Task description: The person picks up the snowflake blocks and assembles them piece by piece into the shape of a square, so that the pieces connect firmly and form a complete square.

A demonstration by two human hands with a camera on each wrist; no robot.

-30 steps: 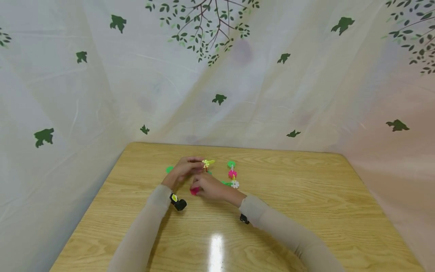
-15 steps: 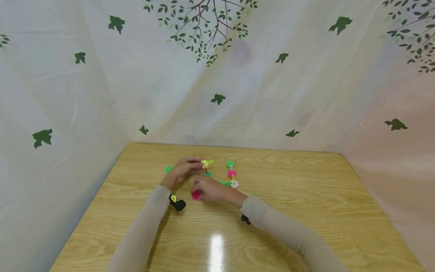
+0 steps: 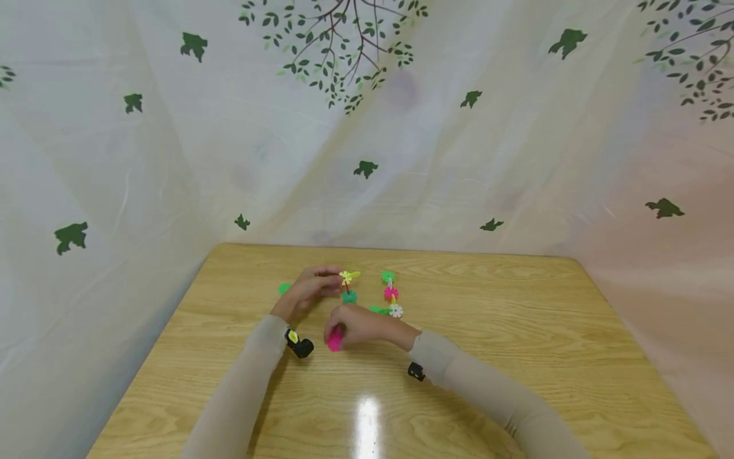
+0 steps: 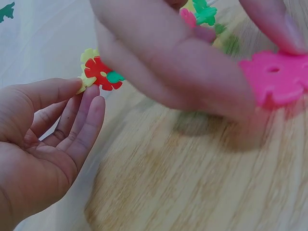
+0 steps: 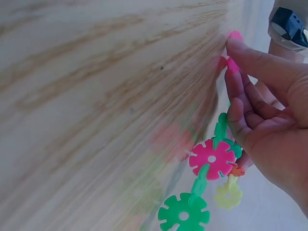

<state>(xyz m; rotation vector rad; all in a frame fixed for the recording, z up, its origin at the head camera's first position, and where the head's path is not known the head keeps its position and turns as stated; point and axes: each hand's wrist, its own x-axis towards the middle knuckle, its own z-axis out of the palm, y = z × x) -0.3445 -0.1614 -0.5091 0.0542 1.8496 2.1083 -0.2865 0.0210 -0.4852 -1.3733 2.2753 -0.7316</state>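
Note:
My right hand (image 3: 358, 324) pinches a bright pink notched flower disc (image 3: 335, 341) between thumb and fingers, just over the table. In the left wrist view that pink disc (image 4: 274, 77) has a small centre hole and slotted edge. My left hand (image 3: 312, 290) pinches a pale yellow disc (image 4: 87, 81) by its edge, its other fingers loosely bent. Joined to the yellow one are a red disc (image 4: 103, 73) and a teal disc (image 3: 349, 297). A linked row of green (image 3: 388, 276), pink (image 3: 391, 293) and white (image 3: 396, 310) discs lies right of the hands. My right hand hides part of the pieces.
Beyond my left wrist lies a green disc (image 3: 284, 288), partly hidden. The wooden table (image 3: 516, 357) ends at a pale curtain (image 3: 436, 191) printed with leaves. Black wrist cameras sit on both cuffs, the left one (image 3: 299, 344) near the table.
My right hand has drawn the pink disc toward the near side of the table, away from the left hand. The teal disc now shows fully. The left hand stays almost still.

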